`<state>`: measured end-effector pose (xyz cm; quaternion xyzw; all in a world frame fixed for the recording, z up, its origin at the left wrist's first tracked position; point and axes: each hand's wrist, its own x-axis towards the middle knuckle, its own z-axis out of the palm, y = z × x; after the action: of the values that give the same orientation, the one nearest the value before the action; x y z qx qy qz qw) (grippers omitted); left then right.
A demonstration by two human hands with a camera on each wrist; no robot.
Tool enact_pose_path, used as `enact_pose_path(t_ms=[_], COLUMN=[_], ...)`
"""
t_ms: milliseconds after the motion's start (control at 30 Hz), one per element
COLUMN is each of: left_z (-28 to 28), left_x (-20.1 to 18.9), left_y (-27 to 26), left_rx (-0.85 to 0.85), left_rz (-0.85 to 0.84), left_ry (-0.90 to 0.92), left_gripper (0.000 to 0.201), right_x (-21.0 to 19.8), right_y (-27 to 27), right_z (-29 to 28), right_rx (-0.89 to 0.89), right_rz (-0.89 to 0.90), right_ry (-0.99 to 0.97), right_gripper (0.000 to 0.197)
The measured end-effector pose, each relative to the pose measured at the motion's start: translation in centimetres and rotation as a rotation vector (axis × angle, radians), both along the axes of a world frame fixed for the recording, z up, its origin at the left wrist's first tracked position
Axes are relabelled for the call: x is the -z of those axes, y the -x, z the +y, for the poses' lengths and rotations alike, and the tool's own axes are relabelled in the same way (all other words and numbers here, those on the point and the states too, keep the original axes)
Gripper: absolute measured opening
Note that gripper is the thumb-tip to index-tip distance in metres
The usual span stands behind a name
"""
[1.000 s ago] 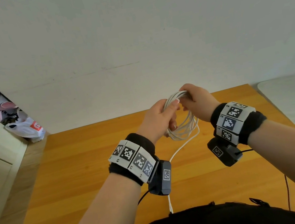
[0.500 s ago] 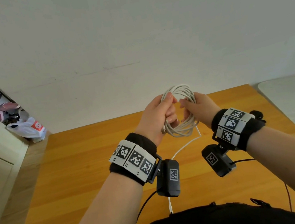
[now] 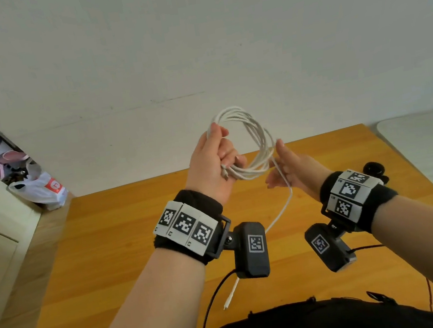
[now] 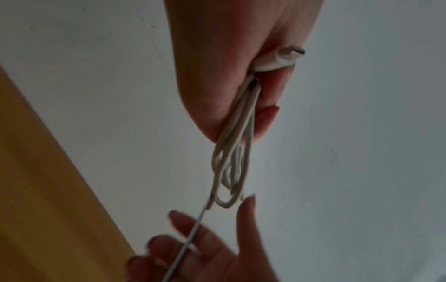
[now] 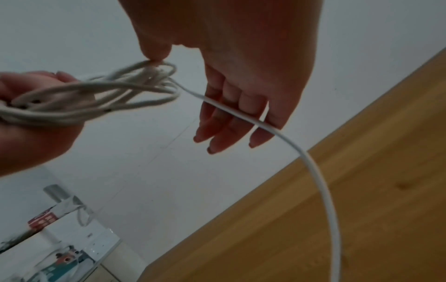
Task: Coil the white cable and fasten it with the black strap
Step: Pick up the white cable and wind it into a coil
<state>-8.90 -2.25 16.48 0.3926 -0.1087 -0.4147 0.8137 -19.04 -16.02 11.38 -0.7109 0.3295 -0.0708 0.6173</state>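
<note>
Raised since before, left hand (image 3: 211, 164) fingers clench upright white cable (image 3: 248, 142) coil; right hand (image 3: 289, 167) fingers released, tail hanging down.

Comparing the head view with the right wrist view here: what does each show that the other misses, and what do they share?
Only the head view shows the cable's free end with its plug hanging below the wrists, both wrist cameras, and a black object, possibly the strap, on the wooden table beyond the right wrist.

Only the right wrist view shows the loose strand crossing the straight fingers of the right hand, with the thumb touching the coil.

Both show the left hand gripping the coiled white cable, and the right hand open.
</note>
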Motion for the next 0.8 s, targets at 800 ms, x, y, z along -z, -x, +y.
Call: enact_pose_path(t_ms=[800], left_z=[-1.2], left_x=[0.6], left_y=[0.2], left_rx=[-0.252], left_rz=[-0.457], left_ry=[-0.240], left_gripper=[0.026], right_x=[-2.0], right_y=[-1.0], right_z=[3.1], right_rx=[-0.313], right_rz=[0.340], right_ry=[0.908], right_gripper=[0.047])
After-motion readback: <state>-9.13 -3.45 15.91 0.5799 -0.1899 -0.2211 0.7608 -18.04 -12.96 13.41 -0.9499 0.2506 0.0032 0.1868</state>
